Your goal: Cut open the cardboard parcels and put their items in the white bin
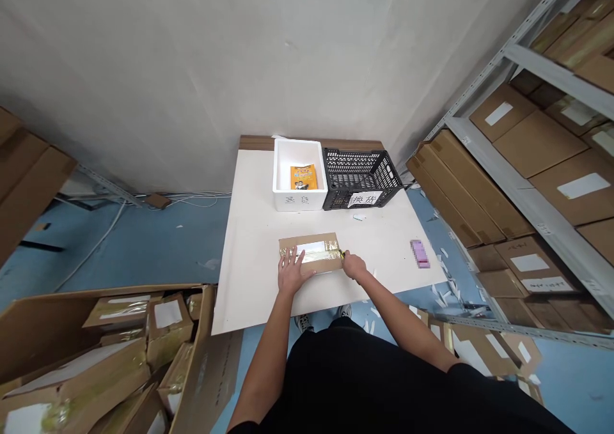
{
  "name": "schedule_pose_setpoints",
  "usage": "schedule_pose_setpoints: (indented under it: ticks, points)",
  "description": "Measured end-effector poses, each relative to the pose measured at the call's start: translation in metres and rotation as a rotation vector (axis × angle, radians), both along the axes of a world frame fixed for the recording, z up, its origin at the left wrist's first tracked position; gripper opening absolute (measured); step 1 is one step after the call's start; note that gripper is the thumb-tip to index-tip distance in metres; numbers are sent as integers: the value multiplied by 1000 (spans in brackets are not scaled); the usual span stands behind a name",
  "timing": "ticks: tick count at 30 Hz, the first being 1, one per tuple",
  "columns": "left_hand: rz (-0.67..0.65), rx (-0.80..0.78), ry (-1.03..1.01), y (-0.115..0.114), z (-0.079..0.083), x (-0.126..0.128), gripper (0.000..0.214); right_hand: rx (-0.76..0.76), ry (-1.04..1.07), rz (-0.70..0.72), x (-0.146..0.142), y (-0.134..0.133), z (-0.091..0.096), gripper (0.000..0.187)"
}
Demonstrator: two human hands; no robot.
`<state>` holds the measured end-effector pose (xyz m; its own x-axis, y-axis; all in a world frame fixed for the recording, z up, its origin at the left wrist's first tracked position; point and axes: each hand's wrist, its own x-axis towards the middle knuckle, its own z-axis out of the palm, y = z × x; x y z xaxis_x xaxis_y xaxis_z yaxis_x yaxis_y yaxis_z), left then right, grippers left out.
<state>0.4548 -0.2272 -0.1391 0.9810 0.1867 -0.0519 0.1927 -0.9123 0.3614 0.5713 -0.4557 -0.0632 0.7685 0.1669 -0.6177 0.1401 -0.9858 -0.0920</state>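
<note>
A small taped cardboard box with a white label lies on the white-topped table. Spread across its left end, my left hand presses on the box with the fingers apart. My right hand is closed at the box's right edge around a small yellow-and-black tool, which looks like a box cutter. Its tip meets the taped end, and most of the handle is hidden in my fist.
Behind the box stand a white foam bin with an orange packet and a black plastic crate. A pixelated purple item lies at right. A large carton of parcels stands left; loaded shelves line the right.
</note>
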Motion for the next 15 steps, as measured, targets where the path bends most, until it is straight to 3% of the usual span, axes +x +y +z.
schedule_pose_setpoints:
  ticks: [8, 11, 15]
  points:
    - [-11, 9, -24, 2, -4, 0, 88, 84, 46, -69, -15, -18, -2, 23]
    - [-7, 5, -16, 4, -5, 3, 89, 141, 41, -108, -22, -33, -11, 23]
    - [54, 28, -1, -10, -1, 5, 87, 291, -123, -383, -39, -44, -40, 34]
